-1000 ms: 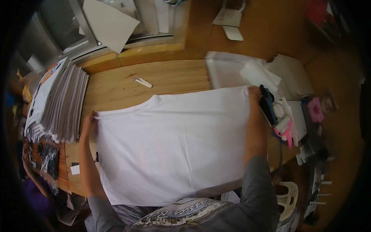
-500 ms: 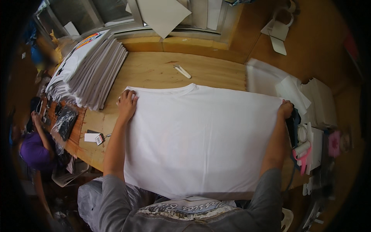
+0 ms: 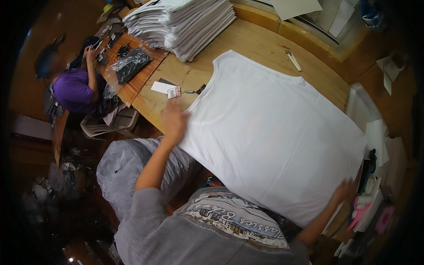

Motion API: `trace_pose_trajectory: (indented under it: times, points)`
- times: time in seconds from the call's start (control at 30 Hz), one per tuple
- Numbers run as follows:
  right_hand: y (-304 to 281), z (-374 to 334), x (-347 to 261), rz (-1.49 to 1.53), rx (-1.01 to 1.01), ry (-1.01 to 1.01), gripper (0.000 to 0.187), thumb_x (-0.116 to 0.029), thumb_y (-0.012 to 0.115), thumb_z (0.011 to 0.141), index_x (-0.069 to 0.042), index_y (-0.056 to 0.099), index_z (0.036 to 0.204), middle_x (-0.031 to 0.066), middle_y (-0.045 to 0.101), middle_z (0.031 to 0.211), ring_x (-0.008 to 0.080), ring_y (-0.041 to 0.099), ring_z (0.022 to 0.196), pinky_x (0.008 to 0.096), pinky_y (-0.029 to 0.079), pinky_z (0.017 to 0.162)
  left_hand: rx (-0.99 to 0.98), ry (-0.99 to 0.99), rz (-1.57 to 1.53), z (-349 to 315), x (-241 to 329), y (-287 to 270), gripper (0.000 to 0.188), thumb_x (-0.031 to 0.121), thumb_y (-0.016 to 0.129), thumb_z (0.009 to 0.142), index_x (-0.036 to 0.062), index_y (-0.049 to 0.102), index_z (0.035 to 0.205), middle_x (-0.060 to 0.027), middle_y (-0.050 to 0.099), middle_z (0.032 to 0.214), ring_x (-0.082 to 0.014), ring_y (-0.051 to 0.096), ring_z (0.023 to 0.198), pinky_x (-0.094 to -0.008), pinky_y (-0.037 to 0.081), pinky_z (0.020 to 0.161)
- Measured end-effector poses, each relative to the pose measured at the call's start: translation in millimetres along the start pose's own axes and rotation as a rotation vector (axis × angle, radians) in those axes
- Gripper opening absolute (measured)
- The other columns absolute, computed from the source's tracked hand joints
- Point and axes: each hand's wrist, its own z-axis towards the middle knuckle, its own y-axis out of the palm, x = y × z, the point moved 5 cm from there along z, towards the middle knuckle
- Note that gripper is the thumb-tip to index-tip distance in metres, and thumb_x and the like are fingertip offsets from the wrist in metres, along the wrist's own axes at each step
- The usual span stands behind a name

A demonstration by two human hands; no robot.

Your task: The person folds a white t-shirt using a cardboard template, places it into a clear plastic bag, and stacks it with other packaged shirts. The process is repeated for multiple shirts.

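Left hand (image 3: 175,121) and right hand (image 3: 343,192) blurred at edges of white shirt (image 3: 269,132), pinching or spread unclear.

A white shirt (image 3: 269,128) lies spread over the surface (image 3: 260,46), left hand (image 3: 175,121) at its nine o'clock, right hand (image 3: 344,191) at four.

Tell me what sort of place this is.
Probably a garment workshop or packing room: a white shirt spread on a wooden table, a stack of folded white cloth, and a tag beside the shirt.
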Motion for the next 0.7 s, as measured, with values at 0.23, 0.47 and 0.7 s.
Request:
trace_pose_trajectory:
  times: [0.23, 0.47, 0.7]
  points:
    - [-102, -123, 5, -0.306, -0.029, 0.630, 0.052, -0.041, 0.048, 0.081, -0.006, 0.039, 0.119, 0.0193, 0.040, 0.119, 0.0338, 0.041, 0.106, 0.0414, 0.033, 0.090, 0.028, -0.118, -0.315, -49, -48, -15, 0.021, 0.021, 0.056, 0.077, 0.0007, 0.052, 0.081, -0.0161, 0.052, 0.081, -0.0330, 0.049, 0.079, -0.0395, 0.039, 0.067]
    - [-65, -197, 119, 0.283, 0.244, 0.706, 0.056, -0.044, 0.061, 0.072, 0.004, 0.050, 0.099, 0.0201, 0.051, 0.100, 0.0303, 0.050, 0.091, 0.0370, 0.039, 0.081, 0.144, -0.150, -0.286, -41, -39, -20, 0.028, 0.020, 0.058, 0.077, 0.0043, 0.045, 0.096, -0.0185, 0.056, 0.073, -0.0345, 0.054, 0.068, -0.0386, 0.042, 0.058]
    - [-121, -165, 34, -0.170, 0.031, 0.710, 0.034, -0.029, 0.051, 0.081, -0.006, 0.050, 0.106, 0.0149, 0.052, 0.102, 0.0312, 0.048, 0.098, 0.0416, 0.040, 0.079, 0.305, 0.155, -0.225, -71, -2, -39, 0.031, 0.011, 0.066, 0.064, 0.0055, 0.051, 0.090, -0.0113, 0.052, 0.087, -0.0301, 0.049, 0.080, -0.0367, 0.040, 0.066]
